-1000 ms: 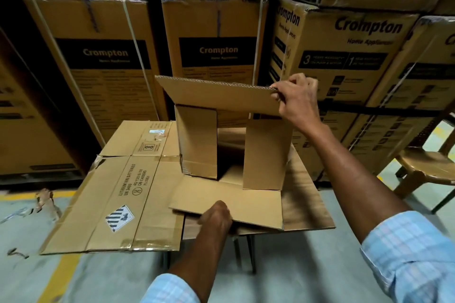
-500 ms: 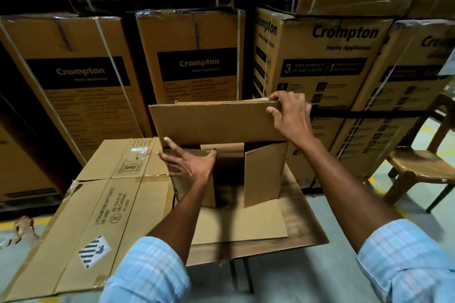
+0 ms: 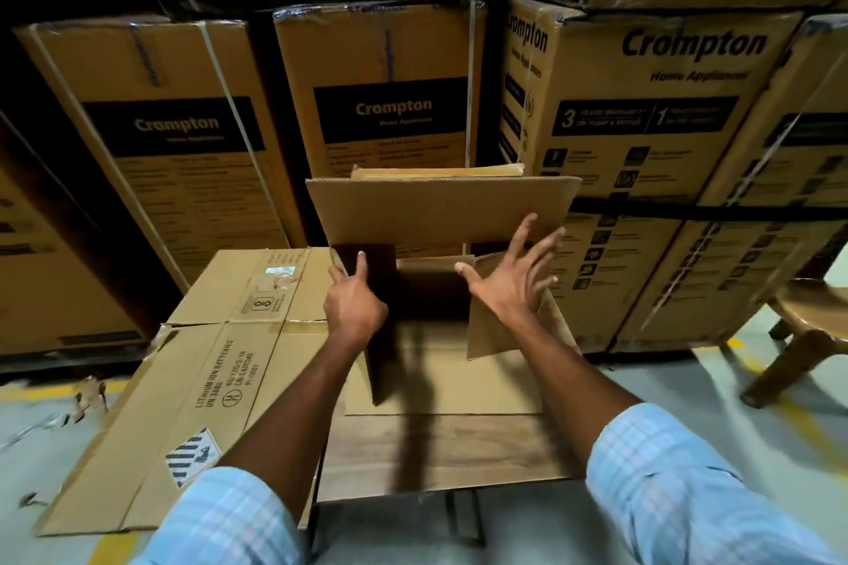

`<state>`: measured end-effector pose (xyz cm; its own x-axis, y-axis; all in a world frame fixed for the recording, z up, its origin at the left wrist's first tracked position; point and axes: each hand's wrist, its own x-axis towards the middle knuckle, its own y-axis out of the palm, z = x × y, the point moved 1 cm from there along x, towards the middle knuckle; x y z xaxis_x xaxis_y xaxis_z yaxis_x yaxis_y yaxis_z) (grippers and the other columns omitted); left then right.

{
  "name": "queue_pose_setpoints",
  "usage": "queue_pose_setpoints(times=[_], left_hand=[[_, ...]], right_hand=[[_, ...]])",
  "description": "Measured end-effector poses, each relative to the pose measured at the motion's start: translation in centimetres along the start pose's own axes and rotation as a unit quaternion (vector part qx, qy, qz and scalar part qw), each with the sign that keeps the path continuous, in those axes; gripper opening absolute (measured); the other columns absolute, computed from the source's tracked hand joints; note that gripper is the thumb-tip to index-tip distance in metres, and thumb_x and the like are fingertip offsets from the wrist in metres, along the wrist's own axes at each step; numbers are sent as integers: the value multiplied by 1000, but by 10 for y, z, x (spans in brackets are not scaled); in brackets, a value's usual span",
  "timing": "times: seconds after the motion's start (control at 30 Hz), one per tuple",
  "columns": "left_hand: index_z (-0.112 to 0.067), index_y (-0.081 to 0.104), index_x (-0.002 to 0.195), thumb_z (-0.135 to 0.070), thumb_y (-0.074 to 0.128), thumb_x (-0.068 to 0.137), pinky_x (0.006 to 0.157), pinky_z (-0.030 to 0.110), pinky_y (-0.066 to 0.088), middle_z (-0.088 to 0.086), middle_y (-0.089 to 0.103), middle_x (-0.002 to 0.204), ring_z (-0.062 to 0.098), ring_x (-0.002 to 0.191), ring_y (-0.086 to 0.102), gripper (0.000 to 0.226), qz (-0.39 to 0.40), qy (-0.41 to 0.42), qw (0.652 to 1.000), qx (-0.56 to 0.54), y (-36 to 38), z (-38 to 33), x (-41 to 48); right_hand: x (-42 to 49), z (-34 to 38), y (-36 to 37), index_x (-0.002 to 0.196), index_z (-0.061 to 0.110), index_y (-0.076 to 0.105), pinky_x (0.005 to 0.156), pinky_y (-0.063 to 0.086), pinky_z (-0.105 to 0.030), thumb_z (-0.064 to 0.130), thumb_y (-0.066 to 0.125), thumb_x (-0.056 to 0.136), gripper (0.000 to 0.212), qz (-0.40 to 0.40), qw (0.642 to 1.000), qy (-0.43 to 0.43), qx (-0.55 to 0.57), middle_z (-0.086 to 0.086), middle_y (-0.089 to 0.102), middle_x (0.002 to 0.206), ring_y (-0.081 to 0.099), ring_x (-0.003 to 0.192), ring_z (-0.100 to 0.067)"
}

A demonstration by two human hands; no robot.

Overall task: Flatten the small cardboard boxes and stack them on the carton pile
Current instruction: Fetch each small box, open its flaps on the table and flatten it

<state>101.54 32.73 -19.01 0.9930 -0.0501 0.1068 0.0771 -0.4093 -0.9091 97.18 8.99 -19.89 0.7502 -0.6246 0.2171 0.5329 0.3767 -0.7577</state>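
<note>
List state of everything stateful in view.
box: standing, open, flaps out, on table
left hand: grips box's left flap
right hand: open, fingers spread, at right flap
flat carton: flattened, lying left of box
Crompton cartons: sealed, strapped, stacked

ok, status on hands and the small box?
Left hand pinches left flap of small box; right hand open, fingers spread at the right flap. Box not yet flat, top flap up. Flattened carton alongside, left; nothing blocking.
</note>
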Motion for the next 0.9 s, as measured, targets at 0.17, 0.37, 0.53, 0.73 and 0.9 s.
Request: queue_pose_setpoints(times=[0.17,0.37,0.53,0.73,0.9], left_hand=[[-27,30,159,-6,68,87,86,36,58,20,36,143,35,113,60,84,66,28,996,49,-12,5,2],[-30,22,162,-2,66,86,84,39,57,22,35,145,38,121,55,92,92,35,991,86,-32,27,23],[-15,46,145,-10,74,83,84,39,55,21,44,137,36,112,61,69,62,22,994,81,-44,28,26],[-15,57,125,-5,78,76,55,33,58,10,68,91,25,76,71,54,87,-21,995,-51,-42,54,23],[-3,69,92,-8,62,90,74,32,57,8,69,71,21,61,65,9,241,-101,948,-184,-36,77,9]], right_hand=[[-14,24,20,158,-1,-12,118,24,-65,32,82,79,127,22,991,119,57,-32,-25,161,-2,154,-47],[-4,4,-11,162,18,16,99,52,-41,-7,71,82,99,-83,994,63,45,-19,36,158,56,125,-32],[-4,-28,-79,142,19,60,66,46,-8,-9,62,90,59,-110,987,83,86,-6,63,133,55,74,-8],[-31,-49,-93,131,18,69,55,38,-5,1,70,88,47,-92,984,135,66,-9,74,116,54,73,-12],[-38,-28,-92,132,9,67,44,36,1,-11,67,87,49,-103,987,74,100,-13,73,115,56,67,-10]])
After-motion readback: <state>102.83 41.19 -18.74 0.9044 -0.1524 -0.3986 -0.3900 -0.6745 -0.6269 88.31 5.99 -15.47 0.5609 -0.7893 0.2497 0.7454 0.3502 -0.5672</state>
